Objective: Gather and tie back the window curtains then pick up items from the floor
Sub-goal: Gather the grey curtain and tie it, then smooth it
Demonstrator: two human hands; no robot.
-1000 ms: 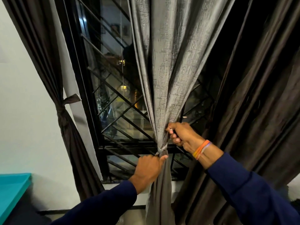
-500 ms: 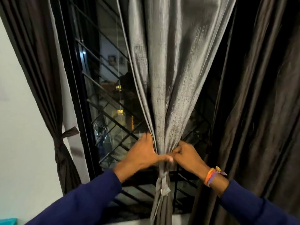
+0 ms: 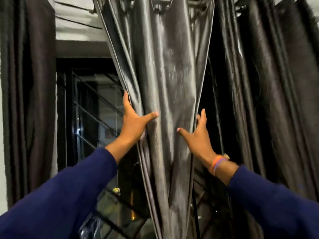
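Whereas a second ago both hands were pinching the tie at the waist of the silvery-grey satin curtain panel (image 3: 165,94), they have now slid well up its length and spread apart. The left hand (image 3: 133,121) lies along the panel's left edge, fingers straight and thumb stretched across the front folds; the right hand (image 3: 198,135) mirrors it on the panel's right edge, thumb forward, fingers reaching behind the cloth. Neither clamps anything; both rest open against the fabric. The view has tilted upward too, so the metal curtain rod (image 3: 160,0) above the panel now shows and the knot lies out of sight below. That suggests the tying of this panel is likely finished and its pleats are being smoothed, while the dark brown curtain (image 3: 276,100) right of the panel hangs loose, apparently not yet tied.
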